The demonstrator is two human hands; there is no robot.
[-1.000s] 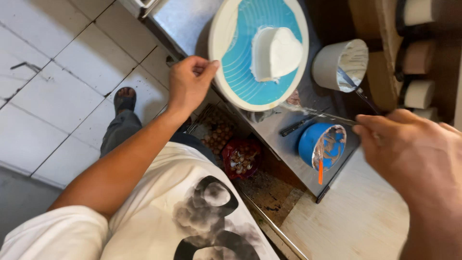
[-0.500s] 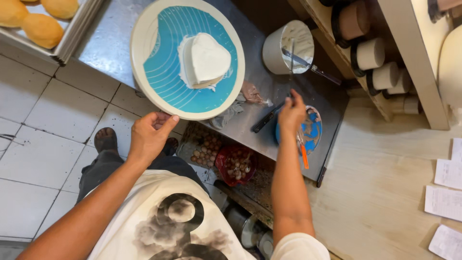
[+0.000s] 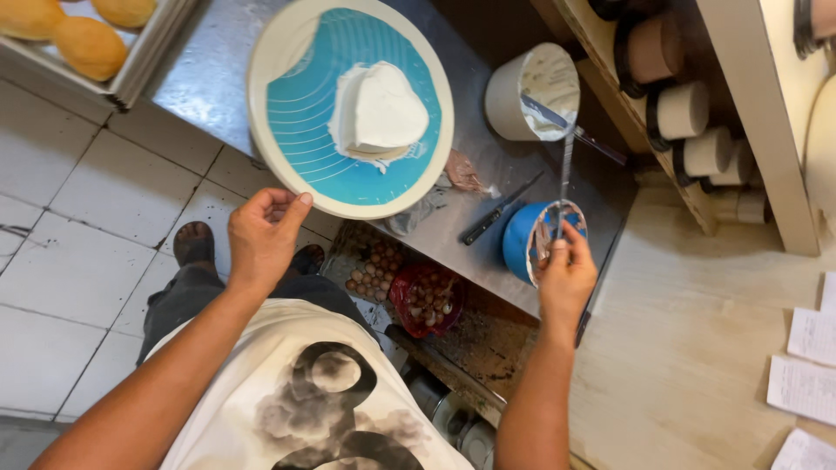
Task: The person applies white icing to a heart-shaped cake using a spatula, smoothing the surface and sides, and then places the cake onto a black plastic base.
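A heart-shaped cake covered in white cream [image 3: 376,111] sits on a round turntable [image 3: 287,52] with a blue mat, on a steel counter [image 3: 209,70]. My left hand [image 3: 261,237] rests its fingertips at the turntable's near rim. Over a blue bowl [image 3: 520,237] my right hand [image 3: 566,277] grips the handle of a long metal spatula [image 3: 567,170]. The blade reaches up to a white tub of cream [image 3: 533,94].
A black-handled knife [image 3: 496,211] lies on the counter between turntable and bowl. A tray of golden buns [image 3: 87,39] is at top left. Eggs [image 3: 374,270] and a red basket [image 3: 427,300] sit below the counter. Wooden shelves with jars [image 3: 679,104] stand right; papers [image 3: 810,365] lie there.
The view shifted. My right hand moved from beside the blue bowl to above it, holding the spatula blade toward the white tub. My left hand stayed at the turntable rim.
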